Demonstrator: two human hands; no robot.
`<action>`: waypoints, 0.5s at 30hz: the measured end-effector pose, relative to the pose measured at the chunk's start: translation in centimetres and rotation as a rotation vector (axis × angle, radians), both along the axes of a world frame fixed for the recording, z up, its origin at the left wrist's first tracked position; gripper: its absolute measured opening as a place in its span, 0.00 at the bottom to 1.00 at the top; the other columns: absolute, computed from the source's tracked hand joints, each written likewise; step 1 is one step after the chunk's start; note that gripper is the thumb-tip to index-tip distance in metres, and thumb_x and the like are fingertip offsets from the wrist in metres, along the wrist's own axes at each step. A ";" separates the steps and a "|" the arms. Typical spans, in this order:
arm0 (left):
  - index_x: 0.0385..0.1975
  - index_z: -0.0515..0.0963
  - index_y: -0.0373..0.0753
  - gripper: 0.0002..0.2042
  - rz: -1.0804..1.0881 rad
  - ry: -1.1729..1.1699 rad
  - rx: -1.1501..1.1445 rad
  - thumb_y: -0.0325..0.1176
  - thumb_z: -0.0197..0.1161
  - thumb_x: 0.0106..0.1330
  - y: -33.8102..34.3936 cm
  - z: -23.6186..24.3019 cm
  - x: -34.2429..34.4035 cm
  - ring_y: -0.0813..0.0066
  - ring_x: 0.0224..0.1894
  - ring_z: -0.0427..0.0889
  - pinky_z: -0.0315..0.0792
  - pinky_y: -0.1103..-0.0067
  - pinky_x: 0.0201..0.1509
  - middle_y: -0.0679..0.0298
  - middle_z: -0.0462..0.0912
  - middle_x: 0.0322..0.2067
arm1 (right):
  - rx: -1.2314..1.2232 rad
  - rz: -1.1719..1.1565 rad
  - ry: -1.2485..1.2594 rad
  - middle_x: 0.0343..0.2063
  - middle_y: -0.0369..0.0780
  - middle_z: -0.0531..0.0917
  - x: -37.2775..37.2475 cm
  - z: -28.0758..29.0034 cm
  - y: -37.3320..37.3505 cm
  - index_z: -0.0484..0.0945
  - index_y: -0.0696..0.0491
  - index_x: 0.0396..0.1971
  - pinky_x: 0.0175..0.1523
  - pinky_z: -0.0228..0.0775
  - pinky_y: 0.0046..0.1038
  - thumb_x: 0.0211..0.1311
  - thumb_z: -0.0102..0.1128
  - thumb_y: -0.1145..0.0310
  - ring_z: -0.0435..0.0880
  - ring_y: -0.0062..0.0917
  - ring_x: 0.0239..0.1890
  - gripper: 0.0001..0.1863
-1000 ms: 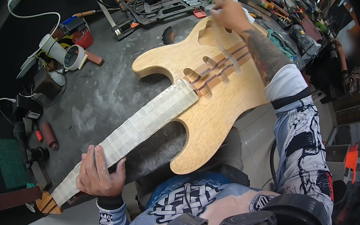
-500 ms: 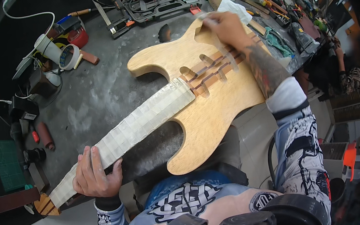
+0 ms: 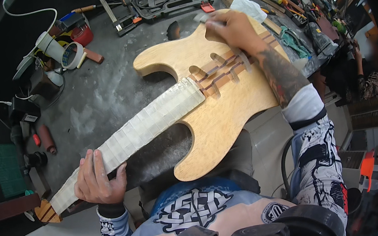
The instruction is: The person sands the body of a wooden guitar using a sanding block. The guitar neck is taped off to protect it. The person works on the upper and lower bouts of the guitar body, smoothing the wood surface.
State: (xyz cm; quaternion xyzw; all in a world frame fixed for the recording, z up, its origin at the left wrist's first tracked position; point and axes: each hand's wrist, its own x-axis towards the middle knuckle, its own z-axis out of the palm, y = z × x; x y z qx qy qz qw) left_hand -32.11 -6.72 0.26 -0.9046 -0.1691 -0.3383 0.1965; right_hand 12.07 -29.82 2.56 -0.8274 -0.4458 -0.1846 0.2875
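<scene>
An unfinished wooden electric guitar body (image 3: pixel 218 124) lies across the bench, with open pickup cavities and dark stripes along its middle. Its neck (image 3: pixel 138 126) is wrapped in pale masking tape and runs down-left to a bare striped headstock (image 3: pixel 48 212). My left hand (image 3: pixel 97 178) grips the neck near the headstock, fingers over the tape and thumb on the near side. At the body's far edge, my right hand (image 3: pixel 231 28) is closed, pinching a small pale piece (image 3: pixel 201 17), blurred and partly hidden. A curved cavity shows beneath its fingers.
An open socket set case (image 3: pixel 170 2) sits at the back. Tape rolls (image 3: pixel 72 57), a red container (image 3: pixel 81 36) and cables lie at the left. Tools and a green cloth (image 3: pixel 294 41) crowd the right. A dark burnt-looking patch (image 3: pixel 172 30) lies beyond the body. Another person (image 3: pixel 359 66) is at far right.
My right hand has shifted slightly left along the body's far edge with the pale piece. My left hand keeps its hold on the neck.
</scene>
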 end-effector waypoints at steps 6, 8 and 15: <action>0.53 0.81 0.41 0.31 0.007 0.009 0.002 0.63 0.51 0.70 -0.1 0.0 -0.2 0.64 0.52 0.81 0.60 0.71 0.60 0.65 0.85 0.50 | 0.020 0.045 -0.007 0.28 0.46 0.88 -0.5 0.2 0.6 0.88 0.52 0.38 0.40 0.78 0.32 0.62 0.65 0.56 0.88 0.34 0.30 0.15; 0.53 0.81 0.41 0.31 -0.012 0.005 -0.004 0.63 0.52 0.69 0.0 -0.2 -0.2 0.64 0.53 0.81 0.60 0.71 0.61 0.64 0.85 0.50 | 0.036 -0.031 0.197 0.28 0.46 0.87 -0.4 0.1 -0.2 0.88 0.52 0.37 0.40 0.78 0.32 0.62 0.66 0.56 0.88 0.34 0.30 0.15; 0.53 0.81 0.40 0.31 -0.013 0.006 -0.012 0.63 0.52 0.69 -0.1 -0.1 0.2 0.64 0.53 0.81 0.61 0.71 0.62 0.64 0.85 0.49 | 0.031 -0.002 0.380 0.28 0.44 0.88 -1.5 0.7 0.1 0.88 0.53 0.37 0.41 0.78 0.32 0.60 0.67 0.56 0.87 0.35 0.31 0.16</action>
